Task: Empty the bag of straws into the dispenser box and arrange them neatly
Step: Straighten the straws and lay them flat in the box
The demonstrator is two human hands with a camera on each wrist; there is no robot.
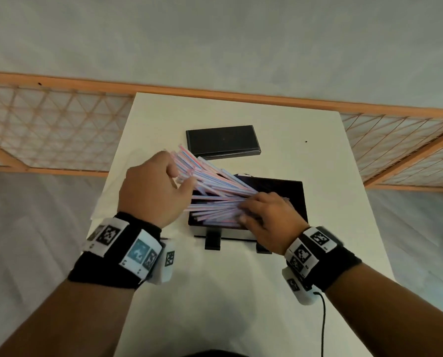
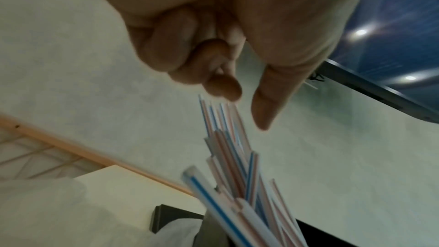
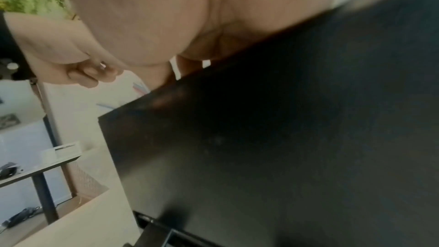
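Both hands work over a black box point(image 1: 296, 194) on a white table point(image 1: 331, 176). Left hand point(image 1: 150, 191) hovers at the fanned-out far ends of a bundle of red, white and blue striped straws point(image 1: 215, 186); in the left wrist view its fingers are curled and the thumb sticks out, just short of the straw tips, holding nothing that can be seen. Right hand point(image 1: 269, 215) lies on the near ends of the straws, fingers bent over them, apparently pinning that end inside the box so the bundle pivots there. Straws lie partly in the box, with their far ends sticking up and out over its left rim, splayed and not yet level. Likely next, the left hand gathers the loose ends and lowers them in. Behind the box lies a flat black lid point(image 1: 221, 141), set aside so the top is clear. No bag can be made out for certain
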